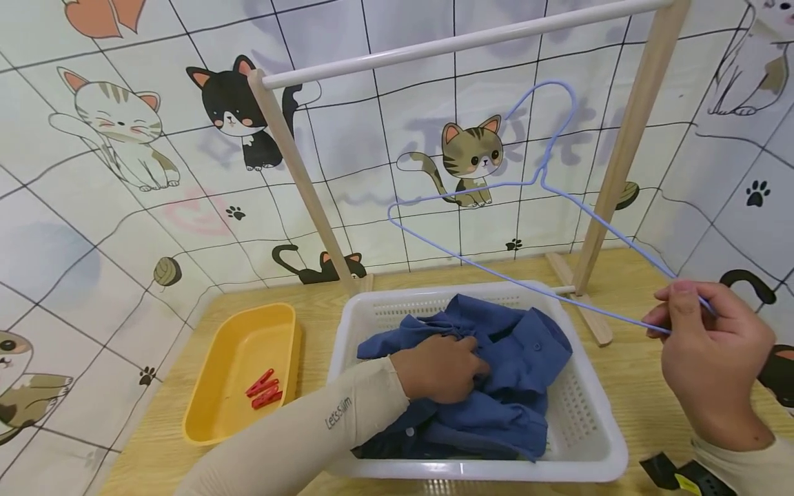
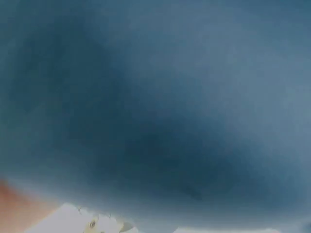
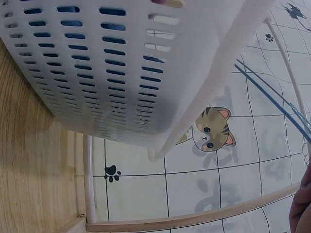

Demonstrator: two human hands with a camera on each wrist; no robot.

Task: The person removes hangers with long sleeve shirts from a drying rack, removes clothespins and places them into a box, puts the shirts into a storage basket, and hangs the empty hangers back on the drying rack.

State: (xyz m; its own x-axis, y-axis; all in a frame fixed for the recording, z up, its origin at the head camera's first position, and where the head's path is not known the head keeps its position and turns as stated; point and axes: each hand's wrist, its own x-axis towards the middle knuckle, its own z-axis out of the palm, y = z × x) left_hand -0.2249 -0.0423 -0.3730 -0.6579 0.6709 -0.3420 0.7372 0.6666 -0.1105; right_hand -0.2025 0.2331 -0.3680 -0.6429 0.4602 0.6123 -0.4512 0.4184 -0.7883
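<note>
A crumpled blue button-up shirt (image 1: pixel 521 372) lies in a white perforated laundry basket (image 1: pixel 595 413). My left hand (image 1: pixel 443 368) reaches into the basket and grips the cloth near its middle, fingers curled into the folds. Blurred blue fabric (image 2: pixel 160 107) fills most of the left wrist view, hiding the fingertips. On the right, my right hand (image 1: pixel 707 344) pinches one end of a light blue clothes hanger (image 1: pixel 477 265) between thumb and fingers. The hanger is held in the air above the basket's back right, its hook upward. Part of the hanger (image 3: pixel 277 104) also shows in the right wrist view.
Behind the basket stands a drying rack with a white top bar (image 1: pixel 459 43) and wooden posts (image 1: pixel 633 145). To the left, a yellow tray (image 1: pixel 229 365) holds several red clothespins (image 1: pixel 267 396). A cat-patterned wall (image 1: pixel 409 151) closes off the wooden table (image 1: pixel 322 296) at the back.
</note>
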